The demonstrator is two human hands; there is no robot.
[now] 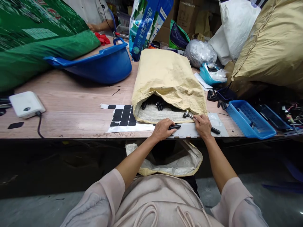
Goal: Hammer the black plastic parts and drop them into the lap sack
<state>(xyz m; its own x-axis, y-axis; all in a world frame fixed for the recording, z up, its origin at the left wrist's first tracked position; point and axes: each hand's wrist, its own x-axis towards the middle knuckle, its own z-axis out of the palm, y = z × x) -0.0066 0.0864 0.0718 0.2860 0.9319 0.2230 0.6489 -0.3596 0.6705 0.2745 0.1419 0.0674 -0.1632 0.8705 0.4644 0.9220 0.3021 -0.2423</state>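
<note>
My left hand (163,130) is closed around a short black rod-like part (175,127) at the table's front edge. A hammer (215,130) with a metal head and a dark grip is in my right hand (203,126), its head pointing left and away from me. Both hands rest over a pale flat board (184,134). Just beyond them lies a tan woven sack (165,69), its mouth facing me, with several black parts (160,104) inside. Below the edge, at my lap, a second sack (197,159) gapes open.
Left of the sack lies a sheet of black stickers (123,117). A blue basin (106,66), a white box with a cable (27,104) and a blue basket (251,119) stand on the table (71,107). Large bags crowd the back. A co-worker's hand (96,27) shows at the far left.
</note>
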